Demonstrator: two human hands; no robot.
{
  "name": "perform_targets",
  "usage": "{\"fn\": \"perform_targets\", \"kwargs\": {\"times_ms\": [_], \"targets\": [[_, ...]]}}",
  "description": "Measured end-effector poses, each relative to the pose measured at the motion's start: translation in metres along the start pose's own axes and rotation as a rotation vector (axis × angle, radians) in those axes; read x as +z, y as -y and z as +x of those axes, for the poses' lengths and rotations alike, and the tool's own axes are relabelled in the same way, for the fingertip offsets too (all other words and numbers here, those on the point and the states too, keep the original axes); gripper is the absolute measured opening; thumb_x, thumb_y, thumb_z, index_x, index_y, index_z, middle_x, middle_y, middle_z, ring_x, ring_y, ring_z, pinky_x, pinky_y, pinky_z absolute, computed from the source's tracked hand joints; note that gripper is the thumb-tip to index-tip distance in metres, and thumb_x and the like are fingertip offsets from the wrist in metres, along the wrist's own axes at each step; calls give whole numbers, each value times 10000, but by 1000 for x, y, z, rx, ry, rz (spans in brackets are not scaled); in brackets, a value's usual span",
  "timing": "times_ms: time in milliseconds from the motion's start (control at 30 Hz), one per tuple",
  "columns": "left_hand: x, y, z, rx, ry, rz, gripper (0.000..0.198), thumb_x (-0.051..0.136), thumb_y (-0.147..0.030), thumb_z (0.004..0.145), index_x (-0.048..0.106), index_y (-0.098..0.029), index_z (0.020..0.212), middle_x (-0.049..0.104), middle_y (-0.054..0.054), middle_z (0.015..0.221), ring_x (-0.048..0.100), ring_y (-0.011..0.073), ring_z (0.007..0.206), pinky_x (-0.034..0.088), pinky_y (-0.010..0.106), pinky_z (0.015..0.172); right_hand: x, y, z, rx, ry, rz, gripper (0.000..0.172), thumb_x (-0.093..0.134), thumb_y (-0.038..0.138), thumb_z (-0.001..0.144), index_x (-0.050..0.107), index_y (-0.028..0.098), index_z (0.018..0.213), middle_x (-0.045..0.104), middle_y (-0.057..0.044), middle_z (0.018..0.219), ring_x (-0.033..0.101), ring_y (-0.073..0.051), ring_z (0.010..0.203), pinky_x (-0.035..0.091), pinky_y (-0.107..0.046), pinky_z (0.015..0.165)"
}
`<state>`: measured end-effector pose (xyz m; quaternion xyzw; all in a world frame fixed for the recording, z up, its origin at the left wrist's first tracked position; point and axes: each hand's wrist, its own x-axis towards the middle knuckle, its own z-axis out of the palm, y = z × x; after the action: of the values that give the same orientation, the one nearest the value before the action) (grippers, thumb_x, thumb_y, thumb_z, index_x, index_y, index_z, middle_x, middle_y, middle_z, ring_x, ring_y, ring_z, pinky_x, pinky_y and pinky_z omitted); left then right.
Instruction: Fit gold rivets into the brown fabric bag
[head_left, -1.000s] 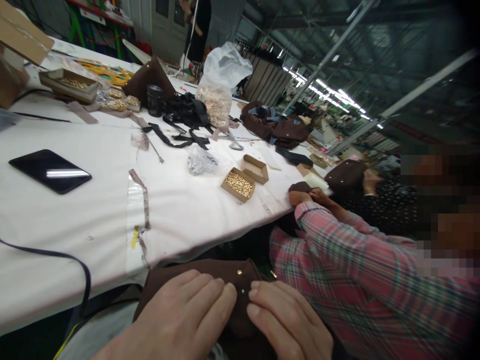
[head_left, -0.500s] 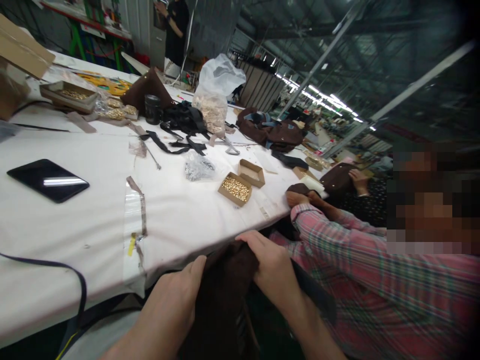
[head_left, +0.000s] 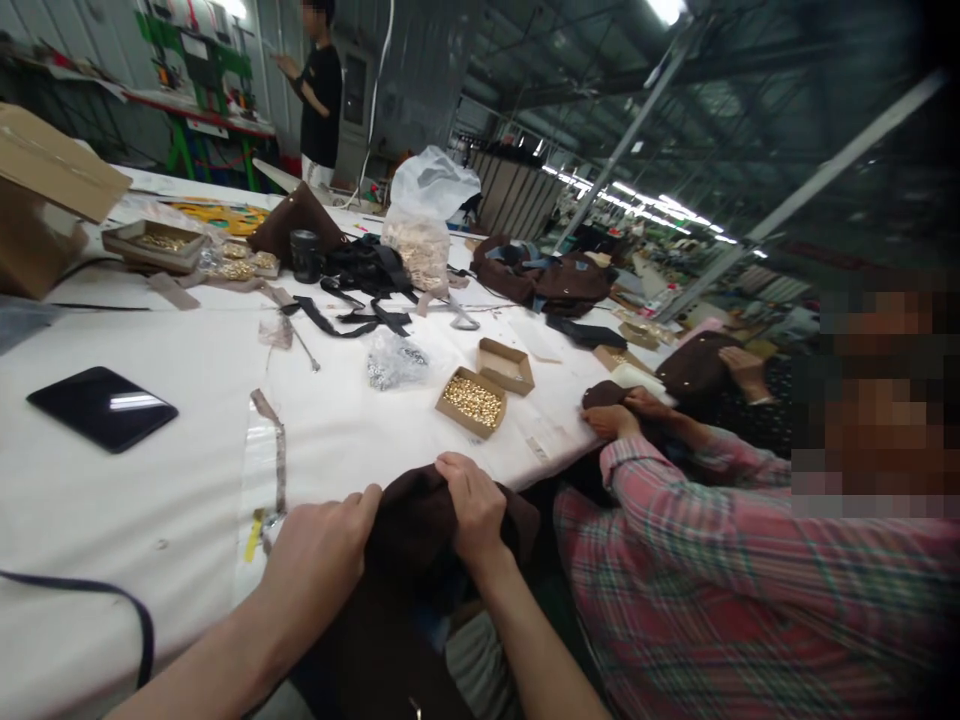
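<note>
My left hand [head_left: 319, 545] is closed on the upper left edge of a dark brown fabric piece [head_left: 409, 520], thumb and fingers pressed together. Further right along the same edge, my right hand [head_left: 476, 510] pinches the cloth. The piece is held up at the table's front edge and hangs down over my lap. A small metal fitting shows low on it, and its lower folds are partly hidden by my forearms. Small gold metal fasteners [head_left: 472, 400] fill a cardboard box [head_left: 459, 424] beyond my right hand, beside a second, shallow box [head_left: 506, 368].
On the white table [head_left: 202, 480] lie a black phone [head_left: 105, 408], a bag of silver parts [head_left: 394, 362], black straps [head_left: 360, 315] and a heap of brown bags [head_left: 540, 275]. Close on my right, a person in a plaid sleeve [head_left: 690, 500] handles brown cloth.
Both my hands have lifted the fabric and shifted it left, up over the table edge. My view has tilted up slightly. The neighbour's hands stay on their cloth.
</note>
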<state>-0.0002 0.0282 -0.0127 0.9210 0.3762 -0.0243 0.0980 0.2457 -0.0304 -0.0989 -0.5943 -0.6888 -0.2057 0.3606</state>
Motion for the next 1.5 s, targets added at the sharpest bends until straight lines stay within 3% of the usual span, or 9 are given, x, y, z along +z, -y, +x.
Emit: {"fn": "perform_targets", "kwargs": {"times_ms": [133,233,333,433,567,733,1100,1333,1500], "targets": [[-5,10,8,35,-3,69,346,376,-74,1110,699,-172,1189,824,113,961,830,345,885,555,392,719,15,-3,-3,22,-55,-8,197,515,98,1152,689,168,1213,812,-128,1190,790,-246,1130,609,-372,931],[-35,23,26,28,96,-6,191,678,-379,1084,761,-210,1052,826,102,924,811,355,894,520,374,722,14,-5,0,15,-49,15,218,477,114,1172,686,173,1199,808,-113,1174,780,-229,1119,593,-357,925],[-79,29,72,72,-5,-192,335,718,-538,1054,756,-230,928,801,64,857,763,293,813,457,339,683,11,-7,6,20,-23,38,239,445,154,1199,681,174,1164,795,-98,1135,764,-223,1076,563,-349,874],[-103,14,145,269,-179,-274,300,512,-311,1165,753,-187,1036,810,87,957,756,240,909,500,334,809,9,-8,13,17,-5,54,316,384,203,1229,677,184,1112,780,-80,1087,741,-215,1002,520,-350,802],[-83,-27,250,359,-40,-176,70,752,-117,1001,786,-172,1030,822,70,1041,759,203,956,562,308,887,10,-12,14,39,36,83,376,313,222,1245,656,194,1094,759,-66,1086,707,-220,977,471,-368,780],[-37,-70,323,336,72,20,217,828,-360,1039,755,-156,1025,772,53,1040,752,225,971,657,433,937,17,-17,7,71,34,99,399,270,218,1246,632,206,1078,745,-55,1069,690,-228,954,433,-385,776],[-19,-77,352,428,-21,53,205,745,-340,1098,759,-159,1001,782,61,1063,752,245,1071,623,487,1054,22,-23,4,81,4,164,335,321,200,1239,618,200,1083,740,-53,1075,687,-233,974,416,-392,795],[-22,-83,349,473,-44,-130,111,793,-209,1039,749,-160,949,774,41,1002,749,244,1059,600,504,1096,20,-22,3,89,30,157,385,267,233,1243,623,206,1097,743,-62,1074,687,-248,968,435,-399,791],[-33,-91,319,393,-93,-491,77,698,-165,1056,733,-154,989,758,27,892,746,210,870,638,403,900,17,-22,0,97,29,173,390,268,240,1244,634,207,1114,754,-64,1110,696,-244,985,462,-395,803]]}}
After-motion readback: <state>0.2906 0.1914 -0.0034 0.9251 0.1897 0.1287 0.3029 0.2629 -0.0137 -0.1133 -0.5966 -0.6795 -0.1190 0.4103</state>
